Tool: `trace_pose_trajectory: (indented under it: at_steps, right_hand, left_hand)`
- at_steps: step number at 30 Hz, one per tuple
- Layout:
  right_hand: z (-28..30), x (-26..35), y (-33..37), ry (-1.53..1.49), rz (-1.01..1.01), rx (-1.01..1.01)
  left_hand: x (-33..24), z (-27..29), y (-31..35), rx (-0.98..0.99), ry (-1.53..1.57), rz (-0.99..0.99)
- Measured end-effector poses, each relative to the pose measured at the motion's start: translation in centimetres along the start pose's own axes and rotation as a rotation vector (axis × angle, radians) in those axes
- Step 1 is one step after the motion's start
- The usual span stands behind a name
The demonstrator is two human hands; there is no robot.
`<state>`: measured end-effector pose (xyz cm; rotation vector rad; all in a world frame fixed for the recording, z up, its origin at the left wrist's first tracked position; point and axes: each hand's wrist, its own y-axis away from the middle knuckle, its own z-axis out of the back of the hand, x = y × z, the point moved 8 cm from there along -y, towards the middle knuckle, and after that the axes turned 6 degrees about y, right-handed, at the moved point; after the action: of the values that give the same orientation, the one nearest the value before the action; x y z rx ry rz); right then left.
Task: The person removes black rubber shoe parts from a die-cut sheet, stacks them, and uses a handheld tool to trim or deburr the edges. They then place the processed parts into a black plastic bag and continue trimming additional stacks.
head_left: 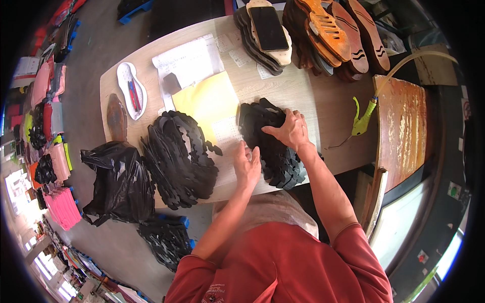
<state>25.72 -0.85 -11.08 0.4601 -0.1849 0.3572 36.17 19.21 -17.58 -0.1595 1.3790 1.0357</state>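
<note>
A stack of black cut pieces (273,156) lies near the front edge of the table, its layers slightly fanned and uneven. My right hand (294,132) rests on the stack's right side, thumb stretched left across the top and fingers apart. Beside the stack's left edge is my left hand (247,164), palm partly turned up, with fingers and thumb apart and nothing visible in it. Further left stands a larger pile of similar black pieces (177,156). Whether my left fingertips touch the right-hand stack I cannot tell.
A black plastic bag (121,182) sits at the table's left edge. Papers (189,60), a yellow sheet (207,98) and a white tray with pens (142,103) lie behind. A phone (269,28) rests on stacked templates. A green air gun (362,118) hangs at right.
</note>
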Motion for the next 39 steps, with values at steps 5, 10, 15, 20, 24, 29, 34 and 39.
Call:
trace_pose_trajectory:
  at_steps: [5, 10, 15, 20, 24, 29, 34, 39]
  right_hand:
    - [-1.1, 0.9, -0.9, -0.129, -0.021, 0.355]
    - [-0.6, 1.3, 0.1, -0.115, 0.06, 0.27]
    - [-0.4, 2.2, 1.0, -0.319, 0.091, 0.355]
    - [0.0, 2.4, 1.3, -0.364, 0.056, 0.388]
    - [-0.5, 2.4, 1.7, -0.497, 0.099, 0.376]
    - [-1.5, 1.5, 1.6, -0.667, 0.012, 0.417]
    - [-1.6, 2.4, 2.1, -0.775, 0.033, 0.563]
    - [-0.5, 2.7, 2.7, -0.596, 0.109, 0.484]
  left_hand:
    - [-0.1, -1.2, -0.6, -0.013, -0.011, 0.037]
    - [-0.3, -1.3, -0.3, -0.047, -0.113, -0.012]
    - [0.1, -1.1, -0.2, -0.084, -0.083, -0.08]
    - [1.5, -1.7, -0.8, -0.009, 0.046, -0.133]
    - [1.7, -2.3, -0.6, -0.025, -0.074, -0.161]
    - [-0.3, -1.8, 0.8, -0.137, -0.101, -0.271]
    - [-0.3, -2.0, 1.4, -0.072, -0.095, -0.271]
    - [-0.3, -2.8, 1.3, -0.008, -0.039, -0.36]
